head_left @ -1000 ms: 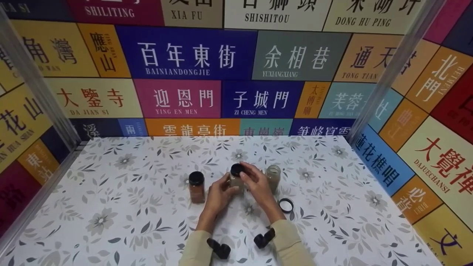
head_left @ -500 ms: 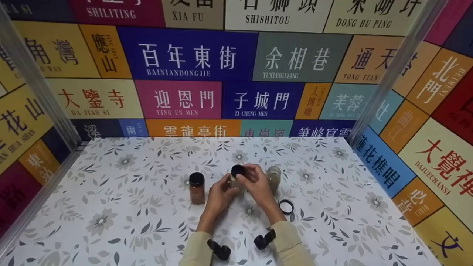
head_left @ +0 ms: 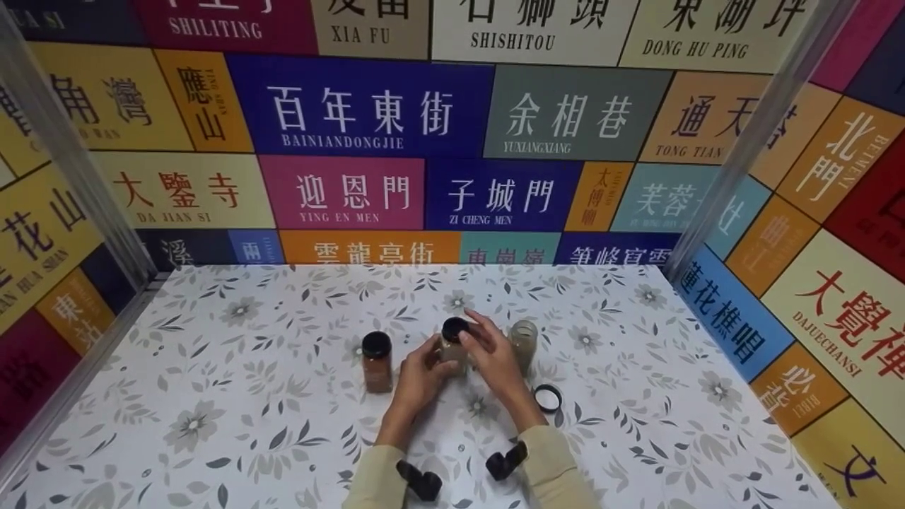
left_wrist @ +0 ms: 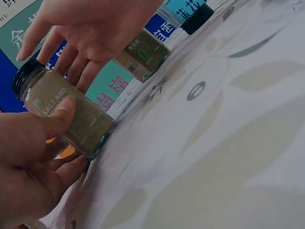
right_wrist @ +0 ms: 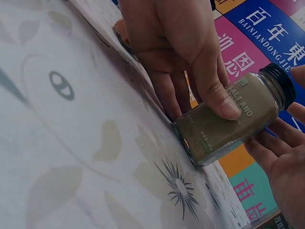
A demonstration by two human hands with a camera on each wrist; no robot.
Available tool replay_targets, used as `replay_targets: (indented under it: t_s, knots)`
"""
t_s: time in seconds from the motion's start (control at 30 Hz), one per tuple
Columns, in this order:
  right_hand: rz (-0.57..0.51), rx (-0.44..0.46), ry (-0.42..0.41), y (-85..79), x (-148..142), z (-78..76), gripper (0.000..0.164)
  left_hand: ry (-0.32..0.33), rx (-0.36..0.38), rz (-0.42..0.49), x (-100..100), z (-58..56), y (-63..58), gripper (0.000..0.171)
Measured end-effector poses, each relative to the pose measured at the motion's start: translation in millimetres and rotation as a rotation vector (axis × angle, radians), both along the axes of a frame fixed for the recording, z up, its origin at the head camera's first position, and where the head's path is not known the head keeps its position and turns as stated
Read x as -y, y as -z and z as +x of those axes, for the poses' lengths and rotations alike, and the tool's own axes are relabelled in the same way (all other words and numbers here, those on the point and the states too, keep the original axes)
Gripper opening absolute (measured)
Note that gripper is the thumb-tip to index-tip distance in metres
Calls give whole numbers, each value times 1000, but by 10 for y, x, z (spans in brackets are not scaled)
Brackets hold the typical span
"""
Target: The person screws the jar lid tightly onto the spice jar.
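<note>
Got my left hand round the "SALT AND" spice jar, just below mid-frame, right hand loose at its cap.

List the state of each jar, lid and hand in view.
Middle jar marked "SALT AND": capped, held.
Its black lid: on the jar; tightness can't be told.
Reddish-brown jar: capped, upright on the table.
Open jar on the right: uncapped, upright.
Loose black lid: off, lying on the table.
Left hand: gripping the middle jar's body.
Right hand: at that jar's lid; grip unclear.
</note>
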State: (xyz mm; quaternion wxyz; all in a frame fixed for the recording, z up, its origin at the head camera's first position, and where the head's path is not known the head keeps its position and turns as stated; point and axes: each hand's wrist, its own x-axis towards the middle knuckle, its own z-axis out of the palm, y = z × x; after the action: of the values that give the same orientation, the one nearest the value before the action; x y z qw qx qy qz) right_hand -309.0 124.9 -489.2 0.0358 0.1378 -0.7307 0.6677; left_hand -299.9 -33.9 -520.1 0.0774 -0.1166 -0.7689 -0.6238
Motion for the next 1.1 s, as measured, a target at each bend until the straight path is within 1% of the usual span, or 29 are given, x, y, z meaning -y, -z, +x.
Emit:
replay_targets:
  t_s: [0.17, 0.2, 0.33, 0.47, 0.57, 0.73, 0.83, 0.97, 1.1]
  knots:
    - [-30, -28, -7, 24, 12, -23, 48, -7, 1, 2, 1, 5, 1, 60]
    - [-34, -41, -2, 66, 12, -52, 47, -10, 1, -1, 1, 6, -1, 60]
    - [-49, -63, 13, 72, 31, -65, 43, -20, 12, -9, -2, 10, -13, 60]
    - [-42, -46, 37, 64, 44, -66, 43, -9, -24, -1, -7, 11, -14, 57]
    - [-36, -18, 56, 31, 57, -45, 44, -2, -46, 7, -10, 12, -16, 53]
    - [-36, -5, 74, -128, 92, 75, 42, -22, -2, -9, -17, 5, -15, 57]
    - [-18, -17, 79, -173, 100, 119, 43, -30, 14, -22, -17, -9, 0, 59]
    - [5, -22, 65, -185, 92, 142, 51, -25, -12, -26, -12, -16, 22, 60]
    - [0, -8, 36, -207, 66, 162, 49, -1, -34, 15, -12, -11, 21, 59]
